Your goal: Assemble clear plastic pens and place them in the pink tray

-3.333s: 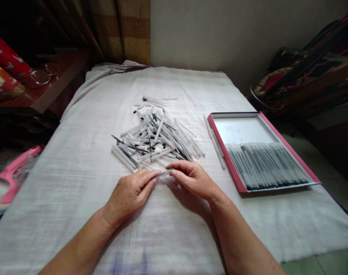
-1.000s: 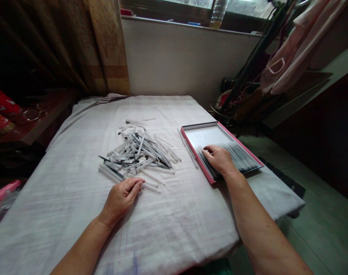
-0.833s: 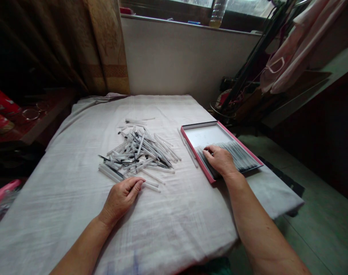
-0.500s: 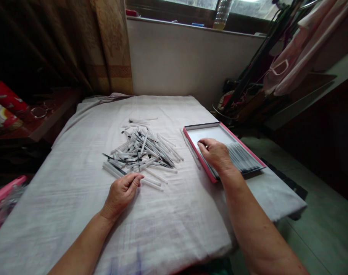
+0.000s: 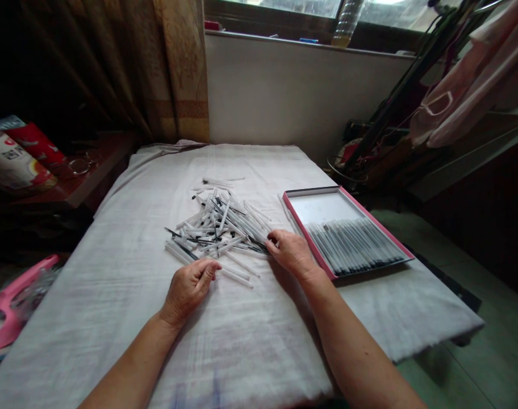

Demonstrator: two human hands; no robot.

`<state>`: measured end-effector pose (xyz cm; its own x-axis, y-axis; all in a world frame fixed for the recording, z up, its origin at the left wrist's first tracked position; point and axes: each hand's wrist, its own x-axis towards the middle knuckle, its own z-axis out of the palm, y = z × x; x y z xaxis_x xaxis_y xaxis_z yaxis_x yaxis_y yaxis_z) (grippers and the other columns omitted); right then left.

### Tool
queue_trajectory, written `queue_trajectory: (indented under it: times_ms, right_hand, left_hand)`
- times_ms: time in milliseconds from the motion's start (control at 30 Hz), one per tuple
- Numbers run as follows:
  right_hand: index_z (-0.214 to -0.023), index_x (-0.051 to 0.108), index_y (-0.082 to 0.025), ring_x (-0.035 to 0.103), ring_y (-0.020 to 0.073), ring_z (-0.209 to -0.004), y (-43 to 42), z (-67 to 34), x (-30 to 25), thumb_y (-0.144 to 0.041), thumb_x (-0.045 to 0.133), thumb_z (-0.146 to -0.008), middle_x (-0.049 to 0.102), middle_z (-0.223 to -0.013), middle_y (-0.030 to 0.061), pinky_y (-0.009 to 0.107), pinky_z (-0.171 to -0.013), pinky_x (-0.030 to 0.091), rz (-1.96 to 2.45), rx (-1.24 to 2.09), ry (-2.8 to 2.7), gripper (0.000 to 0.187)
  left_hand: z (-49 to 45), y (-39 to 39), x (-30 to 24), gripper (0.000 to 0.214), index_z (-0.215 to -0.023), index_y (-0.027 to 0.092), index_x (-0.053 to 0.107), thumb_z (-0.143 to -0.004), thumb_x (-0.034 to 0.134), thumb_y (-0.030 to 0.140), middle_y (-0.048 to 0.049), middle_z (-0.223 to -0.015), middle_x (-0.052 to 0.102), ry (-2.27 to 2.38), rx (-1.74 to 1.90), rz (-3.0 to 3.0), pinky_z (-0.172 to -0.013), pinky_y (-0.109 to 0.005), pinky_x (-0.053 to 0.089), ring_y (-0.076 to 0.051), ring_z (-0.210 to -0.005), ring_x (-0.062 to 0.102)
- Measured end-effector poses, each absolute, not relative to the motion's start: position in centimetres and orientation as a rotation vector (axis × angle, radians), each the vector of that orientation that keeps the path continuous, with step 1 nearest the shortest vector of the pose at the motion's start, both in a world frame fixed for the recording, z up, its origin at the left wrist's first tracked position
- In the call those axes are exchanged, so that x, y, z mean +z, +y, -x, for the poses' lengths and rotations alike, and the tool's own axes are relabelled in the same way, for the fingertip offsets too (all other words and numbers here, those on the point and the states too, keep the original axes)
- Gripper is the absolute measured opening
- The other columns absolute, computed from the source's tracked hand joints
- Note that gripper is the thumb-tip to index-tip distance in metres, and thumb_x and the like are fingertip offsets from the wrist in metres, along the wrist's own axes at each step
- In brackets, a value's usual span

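Note:
A loose heap of clear pen barrels and thin black refills (image 5: 216, 221) lies on the white cloth. At the heap's near edge rests my left hand (image 5: 191, 285), its fingers curled and the thumb pressed against them; what they hold, if anything, is hidden. My right hand (image 5: 291, 251) reaches the heap's right edge, its fingers bent together at the ends of the pens there. Whether a pen is between them I cannot make out. Right of that hand, a shallow pink-edged box (image 5: 310, 241) holds a row of pens (image 5: 356, 245) side by side, dark ends toward me.
A cloth-covered table (image 5: 242, 352) fills the middle. A few barrels lie along the box's left side. At left are a dark side table (image 5: 92, 184) with containers and a pink plastic item (image 5: 16, 301). Beyond the table stand a curtain (image 5: 180, 68) and a wall (image 5: 263, 91).
My right hand has moved left from over the box to the heap's right edge. The left hand stays by the heap. The whole view has shifted slightly.

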<state>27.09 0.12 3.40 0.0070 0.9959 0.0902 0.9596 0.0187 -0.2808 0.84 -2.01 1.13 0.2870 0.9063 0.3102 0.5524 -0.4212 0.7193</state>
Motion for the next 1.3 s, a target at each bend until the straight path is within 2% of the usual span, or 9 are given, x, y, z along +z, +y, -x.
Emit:
queue_trajectory:
  times_ms: [167,333,500,633,733,833,1000,1133,1300]
  right_hand:
    - [-0.09,0.071,-0.02,0.067,0.0187,-0.073,0.4,-29.2,2.6,-0.034,0.054,-0.085,0.075,-0.084,0.0063,0.028,-0.069,0.047,1.831,0.382,-1.691,0.023]
    - [-0.089,0.07,-0.016,0.064,0.0166,-0.068,-0.3,-29.3,2.4,-0.037,0.059,-0.08,0.072,-0.078,0.0053,0.027,-0.064,0.05,1.514,0.637,-1.516,0.026]
    - [-0.087,0.071,-0.018,0.059,0.0123,-0.064,-1.8,-25.8,3.5,-0.026,0.061,-0.081,0.07,-0.075,0.0018,0.023,-0.061,0.045,1.371,0.779,-1.791,0.014]
    - [-0.085,0.07,-0.018,0.056,0.0105,-0.062,-2.2,-23.9,3.8,-0.021,0.061,-0.081,0.069,-0.076,0.0012,0.021,-0.059,0.043,1.297,0.793,-1.902,0.011]
    - [-0.085,0.07,-0.018,0.055,0.0102,-0.062,-1.7,-23.4,4.0,-0.021,0.061,-0.081,0.067,-0.073,0.0003,0.021,-0.058,0.042,1.271,0.789,-1.948,0.01]
    - [-0.089,0.071,-0.019,0.056,0.0106,-0.062,-0.4,-23.1,4.4,-0.026,0.061,-0.084,0.067,-0.072,-0.0003,0.021,-0.059,0.042,1.246,0.794,-1.937,0.014]
    - [-0.092,0.074,-0.021,0.063,0.0141,-0.069,2.8,-21.1,5.4,-0.032,0.052,-0.09,0.072,-0.076,0.0017,0.023,-0.063,0.044,1.474,0.644,-1.98,0.025]
    - [-0.089,0.076,-0.021,0.069,0.0219,-0.084,4.8,-17.8,6.2,-0.034,0.051,-0.091,0.076,-0.088,0.0098,0.028,-0.07,0.046,1.733,0.352,-2.282,0.028]
    - [-0.094,0.076,-0.015,0.069,0.0302,-0.095,6.6,-14.5,6.3,-0.035,0.056,-0.086,0.074,-0.099,0.0192,0.035,-0.075,0.051,1.954,0.29,-2.368,0.029]
  left_hand:
    - [-0.9,-2.1,1.1,0.038,-0.084,0.019,0.07,-0.096,0.042,0.041,-0.0015,-0.068,0.07,1.28,0.995,-2.159,-0.061,-0.022,0.052,-0.013,-0.06,0.066]
    - [-1.6,-2.6,1.6,0.022,-0.103,0.021,0.069,-0.093,0.053,0.032,-0.007,-0.096,0.073,1.264,1.232,-2.4,-0.086,-0.03,0.053,-0.019,-0.092,0.068]
    - [-2.0,-3.0,2.0,0.032,-0.122,0.026,0.063,-0.089,0.06,0.028,-0.0099,-0.124,0.065,1.34,1.267,-2.66,-0.107,-0.046,0.037,-0.027,-0.122,0.055]
    - [-1.7,-2.8,1.9,0.032,-0.124,0.025,0.062,-0.093,0.054,0.031,-0.0088,-0.118,0.069,1.464,1.117,-2.72,-0.112,-0.054,0.025,-0.028,-0.118,0.058]
    - [-1.2,-2.5,1.8,0.026,-0.113,0.024,0.067,-0.096,0.048,0.031,-0.0064,-0.101,0.074,1.484,1.009,-2.691,-0.111,-0.054,0.024,-0.024,-0.098,0.066]
    - [-0.8,-2.2,1.5,0.028,-0.106,0.022,0.068,-0.097,0.044,0.034,-0.0064,-0.095,0.076,1.494,1.0,-2.63,-0.107,-0.05,0.032,-0.022,-0.086,0.069]
    - [0.1,-1.3,1.4,0.029,-0.099,0.02,0.062,-0.097,0.04,0.037,-0.0057,-0.084,0.076,1.718,1.11,-2.308,-0.084,-0.036,0.049,-0.023,-0.078,0.07]
    - [0.5,-0.8,1.3,0.022,-0.102,0.023,0.056,-0.095,0.041,0.037,-0.0007,-0.08,0.076,1.809,1.076,-1.998,-0.067,-0.029,0.05,-0.021,-0.074,0.071]
    - [0.5,-0.6,1.1,0.022,-0.105,0.022,0.055,-0.093,0.043,0.037,-0.0003,-0.08,0.077,1.798,1.077,-1.94,-0.063,-0.028,0.049,-0.02,-0.073,0.072]
